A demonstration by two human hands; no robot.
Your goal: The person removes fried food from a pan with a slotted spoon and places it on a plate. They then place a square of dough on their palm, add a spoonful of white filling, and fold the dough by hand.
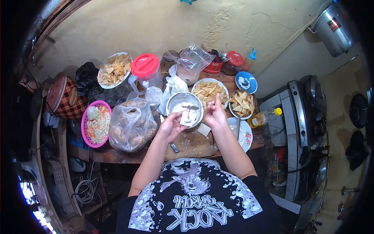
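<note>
My left hand is closed on the edge of a thin pale square piece, like a slice of tofu or a wrapper, with a curved smear on it. It is held over the near side of a metal bowl with a white paste or batter inside. My right hand grips the handle of a spoon, whose head is above the bowl, just beyond the square. A second pale piece lies on the wooden table, close to my right wrist. A knife handle shows near my left forearm.
Fried triangles fill a plate, a bowl and a far plate. At left are a pink basket of shredded vegetables and a bulging plastic bag. A flowered plate and an oil bottle stand at right.
</note>
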